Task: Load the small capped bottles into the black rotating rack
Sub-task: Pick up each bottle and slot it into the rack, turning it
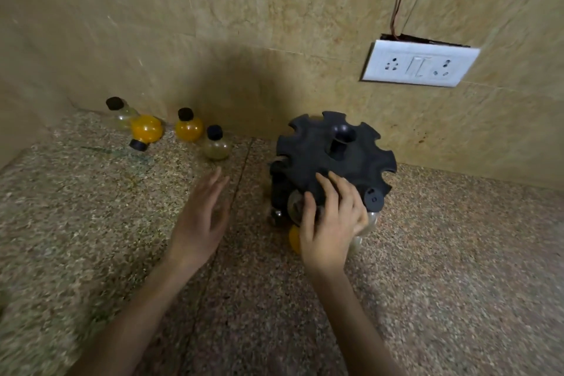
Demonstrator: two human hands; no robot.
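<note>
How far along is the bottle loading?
Partly done: an orange-filled bottle and a black-capped clear bottle sit in the black notched plastic rack. The right hand rests on its rim, grip unclear; the left hand hovers open. Four small round bottles wait by the wall, one tipped over.
</note>
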